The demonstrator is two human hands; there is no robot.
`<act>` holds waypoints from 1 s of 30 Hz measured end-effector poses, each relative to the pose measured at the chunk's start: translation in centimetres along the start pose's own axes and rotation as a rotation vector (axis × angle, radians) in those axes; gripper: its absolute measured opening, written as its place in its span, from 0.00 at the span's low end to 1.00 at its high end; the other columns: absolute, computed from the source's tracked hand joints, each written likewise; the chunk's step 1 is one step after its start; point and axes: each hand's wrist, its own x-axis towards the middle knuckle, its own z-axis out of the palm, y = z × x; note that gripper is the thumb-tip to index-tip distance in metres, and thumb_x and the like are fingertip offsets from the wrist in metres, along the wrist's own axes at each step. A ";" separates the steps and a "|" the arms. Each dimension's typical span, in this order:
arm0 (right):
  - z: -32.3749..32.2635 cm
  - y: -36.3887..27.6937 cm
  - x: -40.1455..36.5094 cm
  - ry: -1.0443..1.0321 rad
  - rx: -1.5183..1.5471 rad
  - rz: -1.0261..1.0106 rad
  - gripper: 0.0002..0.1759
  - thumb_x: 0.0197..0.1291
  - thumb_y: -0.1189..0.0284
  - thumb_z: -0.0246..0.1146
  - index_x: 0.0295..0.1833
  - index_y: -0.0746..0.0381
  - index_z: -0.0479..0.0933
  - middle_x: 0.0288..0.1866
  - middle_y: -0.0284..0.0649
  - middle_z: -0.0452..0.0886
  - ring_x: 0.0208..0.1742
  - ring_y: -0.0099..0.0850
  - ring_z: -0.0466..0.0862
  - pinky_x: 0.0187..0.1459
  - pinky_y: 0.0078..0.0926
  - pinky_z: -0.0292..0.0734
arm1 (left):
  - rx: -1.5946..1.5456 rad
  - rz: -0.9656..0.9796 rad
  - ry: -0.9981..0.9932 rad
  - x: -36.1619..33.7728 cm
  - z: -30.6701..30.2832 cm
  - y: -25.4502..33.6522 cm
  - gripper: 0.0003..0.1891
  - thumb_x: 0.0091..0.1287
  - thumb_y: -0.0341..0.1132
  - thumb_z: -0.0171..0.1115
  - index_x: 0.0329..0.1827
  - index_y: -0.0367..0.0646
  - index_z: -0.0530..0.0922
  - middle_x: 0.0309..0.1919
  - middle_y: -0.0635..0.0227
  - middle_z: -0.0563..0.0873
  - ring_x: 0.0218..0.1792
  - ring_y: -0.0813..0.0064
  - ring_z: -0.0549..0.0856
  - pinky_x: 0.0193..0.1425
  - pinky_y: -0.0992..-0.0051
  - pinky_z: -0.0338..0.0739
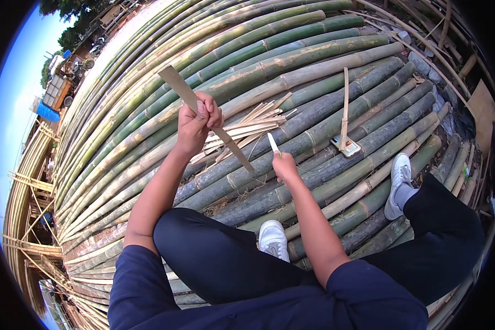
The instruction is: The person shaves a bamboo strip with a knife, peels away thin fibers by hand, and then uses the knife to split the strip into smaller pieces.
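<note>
My left hand (199,124) is raised and closed around the middle of a long flat bamboo strip (178,86), which slants from upper left to lower right. Lower and to the right, my right hand (284,166) is wrapped around a knife (273,143); its pale blade points up and away from me, apart from the strip, and its handle is mostly hidden in my fist. Behind both hands lies a loose heap of split bamboo pieces (247,127) on the bamboo poles (305,135).
Poles cover the ground around my legs and white shoes (273,240). To the right, a bent bamboo strip (345,104) rests against a small phone-like object (350,148). A vehicle (56,89) stands far left, near a bamboo rack (30,181). A brown board (483,107) leans at right.
</note>
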 end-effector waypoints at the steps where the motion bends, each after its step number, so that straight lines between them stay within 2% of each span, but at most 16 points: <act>1: 0.0 -0.5 -0.4 -0.010 0.009 -0.002 0.23 0.73 0.58 0.46 0.37 0.68 0.74 0.20 0.34 0.70 0.16 0.27 0.71 0.16 0.32 0.68 | -0.010 0.021 -0.005 0.1 0.1 -0.2 0.13 0.77 0.43 0.49 0.39 0.42 0.67 0.21 0.72 0.65 0.22 0.78 0.62 0.32 0.76 0.61; 2: 0.3 -0.7 -0.5 -0.009 0.013 -0.004 0.23 0.73 0.58 0.46 0.37 0.68 0.74 0.20 0.34 0.70 0.16 0.27 0.71 0.16 0.32 0.68 | -0.009 0.022 -0.009 0.2 0.1 -0.5 0.13 0.77 0.43 0.49 0.39 0.42 0.67 0.21 0.72 0.65 0.22 0.78 0.62 0.32 0.76 0.61; 4: 0.8 -1.2 -0.9 -0.072 0.038 -0.055 0.25 0.72 0.57 0.46 0.36 0.69 0.74 0.22 0.43 0.77 0.16 0.37 0.77 0.20 0.37 0.73 | 0.016 0.001 -0.009 0.3 0.3 -0.8 0.15 0.77 0.45 0.47 0.34 0.45 0.65 0.21 0.73 0.63 0.22 0.78 0.61 0.31 0.74 0.60; 7: 1.1 -2.3 -2.2 -0.125 0.003 -0.087 0.25 0.72 0.57 0.46 0.35 0.68 0.74 0.22 0.42 0.76 0.15 0.35 0.76 0.19 0.36 0.72 | 0.032 -0.008 0.009 0.6 0.9 -0.9 0.18 0.76 0.47 0.48 0.30 0.46 0.63 0.19 0.74 0.61 0.20 0.79 0.60 0.28 0.75 0.59; 8: 1.0 -2.9 -2.9 -0.143 -0.019 -0.057 0.24 0.72 0.58 0.46 0.36 0.70 0.75 0.25 0.49 0.79 0.22 0.44 0.81 0.27 0.42 0.75 | 0.032 -0.011 0.007 0.6 1.0 -1.0 0.18 0.76 0.47 0.48 0.30 0.46 0.63 0.19 0.74 0.61 0.20 0.79 0.60 0.28 0.75 0.59; 9: 1.5 -2.5 -2.5 -0.142 -0.015 -0.056 0.24 0.72 0.58 0.46 0.36 0.70 0.75 0.25 0.49 0.79 0.22 0.44 0.81 0.27 0.42 0.75 | -0.004 -0.039 0.055 0.7 0.9 -1.0 0.19 0.76 0.47 0.48 0.27 0.47 0.61 0.17 0.75 0.59 0.18 0.80 0.58 0.27 0.76 0.57; 12: 3.4 -1.4 -2.3 -0.009 -0.118 -0.368 0.23 0.73 0.62 0.46 0.40 0.72 0.76 0.37 0.64 0.80 0.45 0.63 0.79 0.49 0.54 0.72 | -0.062 -0.134 0.147 0.9 0.7 -0.8 0.22 0.76 0.46 0.48 0.22 0.49 0.57 0.14 0.77 0.55 0.16 0.81 0.56 0.24 0.76 0.55; 15: 5.0 -1.1 -3.8 -0.014 -0.153 -0.465 0.22 0.73 0.63 0.46 0.39 0.72 0.75 0.37 0.64 0.80 0.44 0.62 0.80 0.48 0.54 0.72 | -0.093 -0.236 0.220 1.3 1.0 -0.7 0.24 0.75 0.45 0.48 0.18 0.51 0.55 0.11 0.78 0.51 0.14 0.81 0.54 0.23 0.75 0.52; 16: 6.2 0.0 -3.6 0.062 -0.134 -0.490 0.22 0.73 0.64 0.45 0.34 0.70 0.74 0.33 0.63 0.79 0.41 0.62 0.79 0.44 0.54 0.72 | -0.112 -0.235 0.223 1.3 0.8 -0.8 0.24 0.75 0.45 0.49 0.18 0.51 0.55 0.11 0.78 0.52 0.14 0.81 0.54 0.22 0.75 0.52; 18: 7.3 2.4 -2.3 0.044 -0.202 -0.474 0.22 0.73 0.64 0.46 0.35 0.71 0.75 0.35 0.63 0.79 0.42 0.62 0.79 0.45 0.54 0.72 | -0.135 -0.233 0.226 1.3 0.8 -1.2 0.24 0.75 0.44 0.49 0.18 0.51 0.55 0.11 0.77 0.52 0.14 0.81 0.53 0.22 0.74 0.51; 20: 8.5 6.0 -0.8 0.024 -0.271 -0.455 0.21 0.73 0.64 0.47 0.37 0.71 0.76 0.36 0.64 0.80 0.43 0.61 0.80 0.46 0.54 0.73 | 0.015 -0.282 0.180 0.8 1.2 -2.2 0.24 0.74 0.43 0.52 0.17 0.50 0.56 0.11 0.76 0.54 0.14 0.81 0.53 0.21 0.74 0.50; 22: 8.9 8.9 0.0 -0.323 -0.544 -0.309 0.21 0.71 0.64 0.48 0.44 0.72 0.78 0.42 0.63 0.82 0.48 0.60 0.81 0.52 0.53 0.74 | -0.010 -0.257 0.257 -1.0 1.4 -5.2 0.25 0.73 0.40 0.55 0.15 0.50 0.57 0.10 0.77 0.55 0.12 0.82 0.52 0.20 0.75 0.48; 25: 7.7 7.2 -0.2 -0.256 -0.451 -0.174 0.22 0.70 0.64 0.49 0.46 0.73 0.80 0.45 0.63 0.82 0.51 0.58 0.81 0.55 0.50 0.74 | 0.006 -0.225 0.281 -0.2 1.7 -4.5 0.26 0.73 0.40 0.55 0.15 0.50 0.57 0.10 0.77 0.54 0.12 0.82 0.51 0.19 0.75 0.48; 28: 5.3 5.3 1.5 -0.257 -0.400 -0.082 0.23 0.70 0.63 0.50 0.45 0.73 0.80 0.45 0.63 0.82 0.48 0.57 0.82 0.52 0.49 0.76 | 0.102 -0.257 0.319 0.3 1.3 -1.6 0.26 0.74 0.41 0.54 0.15 0.51 0.56 0.09 0.78 0.53 0.11 0.83 0.51 0.17 0.75 0.48; 29: 3.5 3.1 1.1 -0.307 -0.420 -0.023 0.24 0.70 0.62 0.49 0.45 0.74 0.79 0.41 0.61 0.83 0.39 0.54 0.85 0.42 0.48 0.78 | 0.092 -0.254 0.330 0.4 1.0 -0.8 0.26 0.74 0.42 0.53 0.16 0.51 0.56 0.09 0.78 0.53 0.11 0.83 0.51 0.17 0.76 0.48; 30: 2.2 2.3 1.4 -0.305 -0.412 -0.018 0.26 0.73 0.58 0.47 0.38 0.72 0.76 0.23 0.47 0.78 0.18 0.40 0.78 0.22 0.42 0.73 | 0.091 -0.253 0.337 0.6 0.8 -0.2 0.26 0.74 0.42 0.53 0.16 0.51 0.56 0.09 0.78 0.53 0.11 0.83 0.51 0.17 0.76 0.48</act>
